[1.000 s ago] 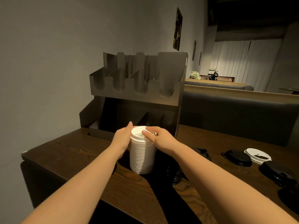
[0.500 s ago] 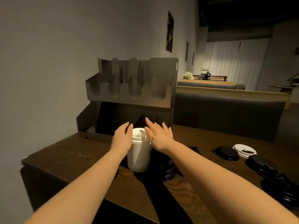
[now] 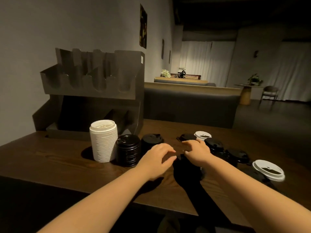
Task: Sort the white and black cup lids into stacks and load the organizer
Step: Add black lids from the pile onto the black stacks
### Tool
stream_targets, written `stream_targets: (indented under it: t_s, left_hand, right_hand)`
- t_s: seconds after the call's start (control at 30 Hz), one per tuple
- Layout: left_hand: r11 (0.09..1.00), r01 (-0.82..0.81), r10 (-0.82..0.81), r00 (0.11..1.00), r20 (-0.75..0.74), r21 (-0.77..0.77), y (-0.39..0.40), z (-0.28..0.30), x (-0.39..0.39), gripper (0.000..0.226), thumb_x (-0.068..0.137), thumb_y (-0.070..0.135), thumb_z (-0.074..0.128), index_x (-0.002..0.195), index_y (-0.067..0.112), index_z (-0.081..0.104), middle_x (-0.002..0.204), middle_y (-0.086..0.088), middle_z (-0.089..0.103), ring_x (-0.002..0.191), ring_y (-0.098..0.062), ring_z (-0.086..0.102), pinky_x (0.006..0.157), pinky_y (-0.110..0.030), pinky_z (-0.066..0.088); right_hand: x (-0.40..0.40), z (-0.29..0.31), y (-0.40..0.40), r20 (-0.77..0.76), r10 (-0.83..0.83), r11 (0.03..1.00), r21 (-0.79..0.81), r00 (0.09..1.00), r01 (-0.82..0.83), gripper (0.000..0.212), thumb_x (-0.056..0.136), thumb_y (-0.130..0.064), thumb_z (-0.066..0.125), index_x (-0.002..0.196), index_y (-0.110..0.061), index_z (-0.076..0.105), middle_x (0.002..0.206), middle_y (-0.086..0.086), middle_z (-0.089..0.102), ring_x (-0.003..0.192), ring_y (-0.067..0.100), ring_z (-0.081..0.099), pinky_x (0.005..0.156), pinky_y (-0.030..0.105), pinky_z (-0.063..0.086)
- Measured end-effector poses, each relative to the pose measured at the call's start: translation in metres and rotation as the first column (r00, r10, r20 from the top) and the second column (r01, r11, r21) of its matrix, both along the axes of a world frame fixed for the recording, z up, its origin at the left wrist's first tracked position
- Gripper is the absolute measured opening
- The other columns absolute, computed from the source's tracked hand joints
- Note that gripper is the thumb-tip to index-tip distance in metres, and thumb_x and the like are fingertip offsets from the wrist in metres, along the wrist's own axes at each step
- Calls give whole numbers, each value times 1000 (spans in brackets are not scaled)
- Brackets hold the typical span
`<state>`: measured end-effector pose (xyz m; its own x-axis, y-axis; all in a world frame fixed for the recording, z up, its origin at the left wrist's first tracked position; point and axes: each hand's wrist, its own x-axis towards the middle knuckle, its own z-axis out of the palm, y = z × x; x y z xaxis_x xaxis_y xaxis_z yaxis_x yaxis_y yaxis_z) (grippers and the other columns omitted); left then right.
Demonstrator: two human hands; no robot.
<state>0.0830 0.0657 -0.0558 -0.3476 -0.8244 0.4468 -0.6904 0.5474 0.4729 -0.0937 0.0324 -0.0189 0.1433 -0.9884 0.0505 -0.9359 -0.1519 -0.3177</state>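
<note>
A tall stack of white lids (image 3: 103, 142) stands on the wooden table (image 3: 50, 158) in front of the metal organizer (image 3: 92, 91). Right beside it stands a lower stack of black lids (image 3: 127, 150), with a second black stack (image 3: 151, 140) behind. Loose black lids (image 3: 213, 144) (image 3: 237, 155) and two loose white lids (image 3: 202, 135) (image 3: 268, 169) lie to the right. My left hand (image 3: 158, 158) hovers right of the black stack, fingers loosely curled, holding nothing. My right hand (image 3: 196, 149) hangs with bent fingers just in front of a black lid (image 3: 186, 137); deep shadow hides what lies beneath it.
The organizer's upper slots and lower bins look dark and hold nothing that I can see. It stands against the left wall. A dark bench back (image 3: 190, 108) runs behind the table. The table's front edge (image 3: 117, 197) is near my forearms.
Both hands have let go of the white stack and moved right, over the loose lids. My view has swung right, so more lids show on the table.
</note>
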Motion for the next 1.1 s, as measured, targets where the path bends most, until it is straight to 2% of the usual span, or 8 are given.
stream_targets:
  t_s: [0.1,0.2,0.33,0.47,0.57,0.7,0.93,1.1]
  left_hand:
    - [941,-42,38,999,19,337,-2,-11,-35,83,81,56,64,148,26,25,154,6,25,142,-15,24,114,-36,28]
    - [896,-105,95,995,44,431,-10,-22,-62,109,69,62,72,152,26,12,158,3,18,144,-20,21,116,-42,25]
    - [915,-202,187,979,78,350,-22,-30,-92,99,67,60,74,147,25,27,151,5,34,139,-18,32,114,-41,27]
    - [905,-233,230,972,50,357,-38,-31,-107,90,62,59,76,138,29,37,137,7,49,129,-17,44,109,-38,34]
    - [895,-267,251,964,92,357,-53,-31,-111,82,66,53,71,135,28,35,133,6,50,125,-18,46,106,-37,36]
    - [920,-265,224,960,169,288,-73,-31,-111,82,62,63,71,126,27,36,125,10,45,120,-14,44,103,-37,35]
    - [952,-214,175,967,184,219,-94,-35,-114,91,65,55,71,137,31,21,133,7,33,127,-16,38,108,-35,28]
    - [920,-199,158,977,146,337,-102,-38,-107,122,58,65,74,146,38,-6,148,0,25,137,-22,30,114,-43,24]
  right_hand:
    - [-39,-11,17,140,-44,999,-19,989,47,45,97,-32,49,141,-27,41,149,-1,38,144,23,12,113,40,20]
    - [-70,-22,31,151,-33,997,-61,988,42,47,95,-34,51,140,-24,42,146,-1,42,142,21,21,113,39,23]
    - [-95,-40,38,176,38,999,-29,984,-33,52,93,-35,53,141,-18,42,143,2,46,133,19,39,110,36,33]
    - [-96,-52,32,162,89,995,-54,983,-81,44,92,-38,52,134,-26,49,127,-3,60,120,19,52,99,36,42]
    - [-89,-57,11,193,28,998,-54,981,-17,50,93,-44,49,138,-24,42,130,-1,57,121,19,52,100,33,41]
    - [-78,-55,-30,236,-126,983,-99,963,153,56,91,-43,53,140,-22,36,133,1,54,123,22,49,104,38,38]
    - [-76,-66,-51,170,-125,931,-319,977,175,45,100,-34,36,143,-23,35,133,-1,48,123,17,42,102,30,34]
    - [-79,-62,-45,349,-29,923,-351,937,159,44,100,-27,42,142,-19,38,131,1,45,122,16,38,103,24,28]
